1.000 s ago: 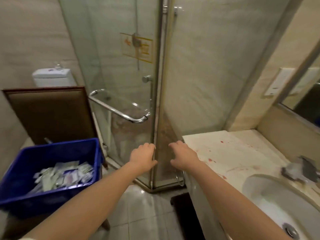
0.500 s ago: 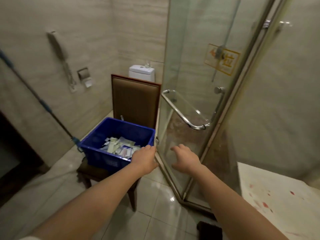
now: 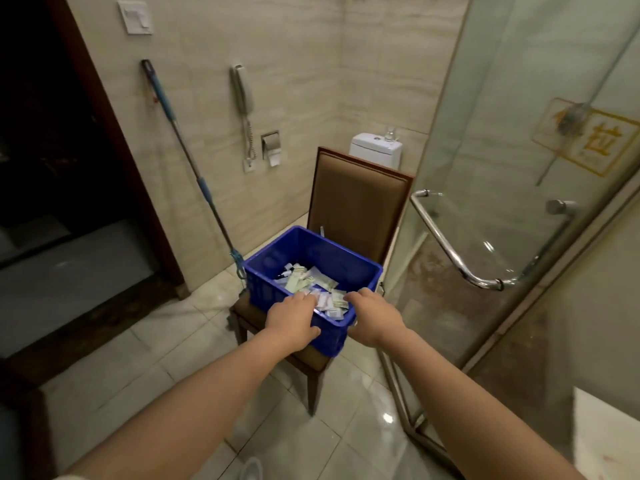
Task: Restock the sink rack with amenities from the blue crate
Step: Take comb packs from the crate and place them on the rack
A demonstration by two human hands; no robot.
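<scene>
A blue crate (image 3: 346,263) stands on the seat of a brown chair (image 3: 356,202) in the middle of the view. Several small white amenity packets (image 3: 308,282) lie in a heap on its bottom. My left hand (image 3: 292,317) hovers over the crate's near rim with fingers loosely bent and holds nothing. My right hand (image 3: 372,311) is over the crate's near right corner, also loosely curled and empty. Neither hand visibly touches the packets. The sink rack is out of view.
A glass shower enclosure with a chrome handle (image 3: 453,251) stands at the right. A mop (image 3: 187,157) leans on the tiled wall left of the chair. A toilet (image 3: 375,148) is behind the chair. A dark doorway (image 3: 52,168) is at the left. A countertop corner (image 3: 606,427) shows bottom right.
My view has swung left from the sink counter to the chair. Both hands have moved over the crate's near rim; they hold nothing throughout.
</scene>
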